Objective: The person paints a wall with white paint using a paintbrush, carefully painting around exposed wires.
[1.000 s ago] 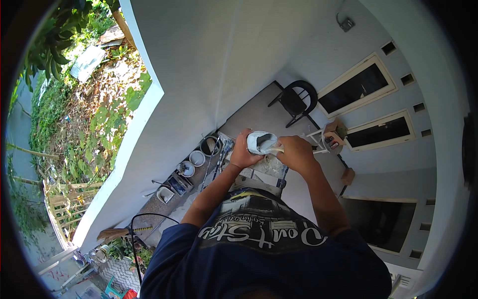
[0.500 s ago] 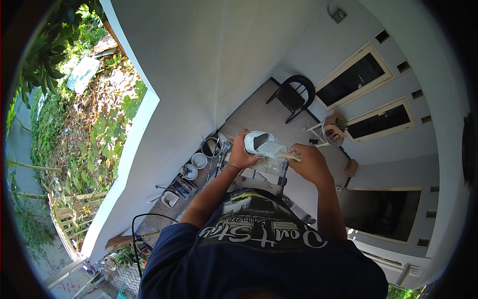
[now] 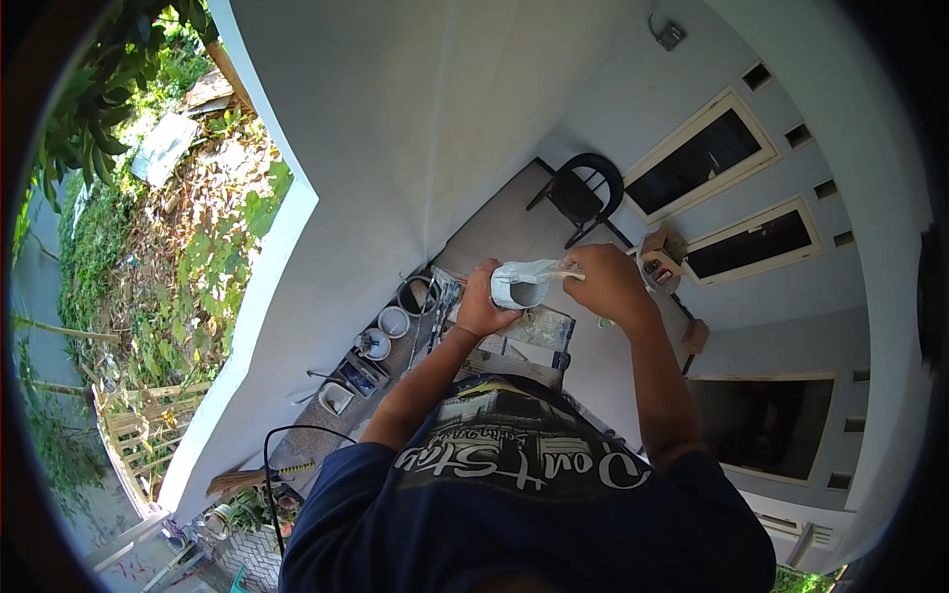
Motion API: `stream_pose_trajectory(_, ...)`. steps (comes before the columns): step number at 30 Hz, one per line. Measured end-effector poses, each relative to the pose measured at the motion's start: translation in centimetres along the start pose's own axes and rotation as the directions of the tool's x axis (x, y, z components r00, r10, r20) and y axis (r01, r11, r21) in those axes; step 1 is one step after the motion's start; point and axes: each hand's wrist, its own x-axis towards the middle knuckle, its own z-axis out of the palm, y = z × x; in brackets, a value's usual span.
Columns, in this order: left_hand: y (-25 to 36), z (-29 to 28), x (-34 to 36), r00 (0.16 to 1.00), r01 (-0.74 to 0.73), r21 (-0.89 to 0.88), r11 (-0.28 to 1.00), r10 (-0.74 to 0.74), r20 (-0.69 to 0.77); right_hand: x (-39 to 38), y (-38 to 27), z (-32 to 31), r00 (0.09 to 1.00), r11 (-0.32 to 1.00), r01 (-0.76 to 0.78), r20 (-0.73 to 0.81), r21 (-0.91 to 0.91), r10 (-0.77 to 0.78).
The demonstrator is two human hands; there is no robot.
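Observation:
My left hand (image 3: 481,304) is wrapped around a small, paint-smeared white pot (image 3: 502,288) from its left side. The pot's mouth shows, with a greyish inside. In my right hand (image 3: 610,282) is a paintbrush (image 3: 566,274), gripped by its pale handle. Its white, paint-covered head lies at the far right rim of the pot; whether the bristles touch the rim or dip inside is hard to make out. Just below the pot is a paint-splattered step or platform (image 3: 546,331), partly covered by my left hand and the pot.
Down on the left, several buckets (image 3: 393,321) and a tray (image 3: 364,376) line the foot of a pale wall (image 3: 395,128). A black chair (image 3: 578,198) stands on the floor beyond. Right of it, a cardboard box (image 3: 663,259) sits near the windows (image 3: 704,153).
My right hand has moved up and away with the paintbrush, from the pot's near right side to its far right rim. The pot's mouth has tipped toward me.

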Motion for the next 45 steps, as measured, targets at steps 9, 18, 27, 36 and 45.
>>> stream_pose_trajectory(9, -1.0, 0.1, -0.2, 0.998, -0.003, 0.022, 1.0, 0.001, 0.068, -2.1, 0.3, -1.0, 0.982, 0.967, -0.188, 0.026, 0.17, 0.186)
stream_pose_trajectory(18, -1.3, 0.4, -0.4, 0.999, 0.021, 0.025, 0.999, -0.022, 0.044, -4.4, 2.1, -1.1, 0.987, 0.964, -0.161, 0.011, 0.211, 0.163)
stream_pose_trajectory(27, -1.5, 0.6, -0.5, 0.999, 0.036, 0.002, 0.999, -0.036, 0.015, -6.0, 0.4, -0.4, 0.967, 0.95, -0.252, 0.077, 0.184, 0.242)
stream_pose_trajectory(36, -1.5, 0.6, -0.6, 0.997, 0.06, 0.034, 0.998, -0.061, 0.047, -6.8, 1.1, 3.0, 0.983, 0.979, -0.18, 0.063, 0.093, 0.175)
stream_pose_trajectory(45, -1.5, 0.5, -0.6, 0.998, 0.042, 0.02, 0.999, -0.043, 0.05, -7.1, 0.3, 0.7, 0.964, 0.98, -0.196, 0.183, 0.006, 0.192)
